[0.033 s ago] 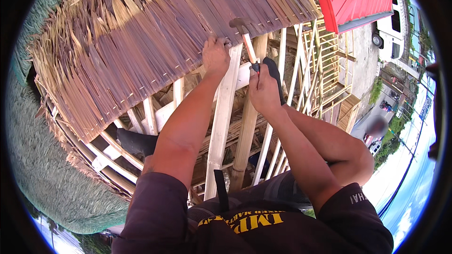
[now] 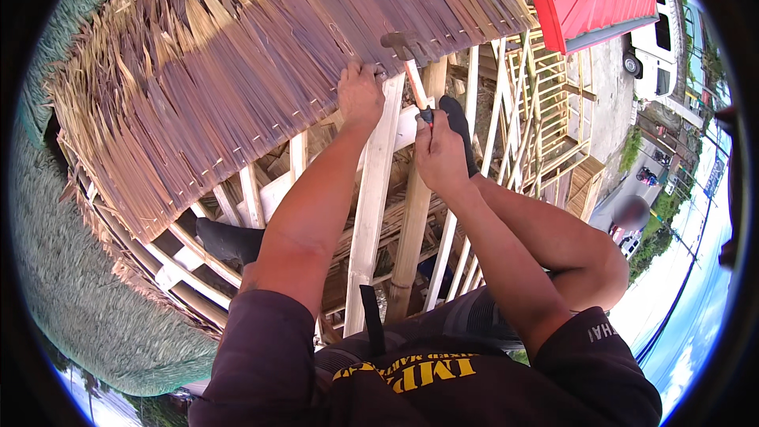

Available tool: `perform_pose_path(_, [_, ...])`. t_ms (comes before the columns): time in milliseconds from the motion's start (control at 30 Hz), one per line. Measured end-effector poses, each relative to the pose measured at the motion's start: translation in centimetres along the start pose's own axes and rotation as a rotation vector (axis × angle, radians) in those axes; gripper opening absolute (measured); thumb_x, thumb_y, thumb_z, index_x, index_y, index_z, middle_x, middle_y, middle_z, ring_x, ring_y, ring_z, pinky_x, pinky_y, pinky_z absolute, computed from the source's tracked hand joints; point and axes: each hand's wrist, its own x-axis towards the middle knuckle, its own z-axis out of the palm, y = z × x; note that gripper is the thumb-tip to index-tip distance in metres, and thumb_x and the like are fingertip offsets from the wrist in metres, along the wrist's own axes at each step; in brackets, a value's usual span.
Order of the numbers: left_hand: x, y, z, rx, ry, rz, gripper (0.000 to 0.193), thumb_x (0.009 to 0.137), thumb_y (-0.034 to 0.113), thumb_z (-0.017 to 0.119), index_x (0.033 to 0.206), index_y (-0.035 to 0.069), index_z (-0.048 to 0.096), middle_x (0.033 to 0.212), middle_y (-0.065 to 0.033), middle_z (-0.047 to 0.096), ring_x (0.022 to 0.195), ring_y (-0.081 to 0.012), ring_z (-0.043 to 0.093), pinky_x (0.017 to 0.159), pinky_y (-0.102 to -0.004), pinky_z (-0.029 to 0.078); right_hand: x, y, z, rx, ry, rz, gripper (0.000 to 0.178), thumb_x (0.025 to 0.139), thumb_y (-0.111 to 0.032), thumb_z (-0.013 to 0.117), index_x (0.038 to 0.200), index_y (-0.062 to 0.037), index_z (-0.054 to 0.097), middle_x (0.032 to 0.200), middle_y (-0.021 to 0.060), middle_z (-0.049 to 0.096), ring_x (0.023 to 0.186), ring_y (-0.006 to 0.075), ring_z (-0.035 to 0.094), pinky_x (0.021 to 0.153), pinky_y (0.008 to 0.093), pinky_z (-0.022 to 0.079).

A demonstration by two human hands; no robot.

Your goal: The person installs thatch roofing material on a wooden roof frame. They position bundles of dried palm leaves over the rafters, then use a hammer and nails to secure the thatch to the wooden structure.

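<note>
A: Quick, what's just changed?
B: Barely anything. Hammer (image 2: pixel 417 83) head sits a touch lower in view, my R hand (image 2: pixel 441 154) down a hair w/ it; L hand (image 2: pixel 361 96) pretty much same spot. View slid slightly too, so can't call it a swing. Prob. means the work's at the same point on the thatch (image 2: pixel 261 71) edge, no visible progress.
A: Where's the hammer, & pointing which way?
B: Btwn 12 & 1 o'clock from view centre, head over the thatch's lower edge; can't tell if touching. Handle's long axis runs approx 5 to 11, head end at 11. Head itself lies crosswise, roughly 10 to 4.
A: Hands?
B: R, at 2, is wrapped round the dark grip. L, just shy of 12, has fingers curled at the thatch edge, beside the top of the pale beam (image 2: pixel 371 198). Pinching a nail or strip? Can't tell, too small.
</note>
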Motion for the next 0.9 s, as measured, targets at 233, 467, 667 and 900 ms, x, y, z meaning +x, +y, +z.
perform_pose_path(233, [0.2,-0.6,0.3,0.096,-0.058,0.025,0.017,0.088,0.013,0.067,0.103,0.006,0.07,0.113,-0.0143,0.057,0.102,-0.0358,0.056,0.092,-0.0457,0.047,-0.7,0.4,0.7,-0.036,-0.037,0.06,0.027,0.102,-0.022,0.052,0.098,0.0051,0.049,0.072,0.0315,0.063,0.073,0.0523,0.065,0.066,0.0597,0.05])
perform_pose_path(467, [-1.3,1.1,-1.1,-0.078,0.083,-0.086,0.021,0.087,0.014,0.071,0.103,0.001,0.067,0.107,-0.0155,0.06,0.1,-0.034,0.057,0.09,-0.0453,0.047,0.8,1.8,0.6,-0.149,-0.179,0.196,0.034,0.103,-0.028,0.048,0.105,0.0061,0.053,0.085,0.0335,0.069,0.083,0.0517,0.069,0.075,0.0597,0.055])
perform_pose_path(667, [-1.4,2.5,-2.7,-1.368,0.354,-1.377,0.044,0.098,0.032,0.072,0.131,0.007,0.057,0.127,-0.0062,0.063,0.114,-0.0261,0.062,0.104,-0.0376,0.05,0.1,3.7,2.0,-0.115,-0.145,0.245,0.037,0.102,-0.028,0.049,0.106,0.0084,0.055,0.087,0.0355,0.068,0.086,0.0528,0.069,0.079,0.0589,0.056])
perform_pose_path(900, [0.0,-1.0,1.5,-1.857,0.781,-1.401,0.028,0.099,0.01,0.065,0.123,-0.002,0.059,0.122,-0.0121,0.061,0.106,-0.0276,0.065,0.095,-0.0392,0.061,0.3,1.0,-0.3,-0.087,-0.116,0.184,0.036,0.102,-0.028,0.049,0.104,0.0076,0.055,0.085,0.0364,0.067,0.085,0.0535,0.068,0.079,0.0589,0.055])
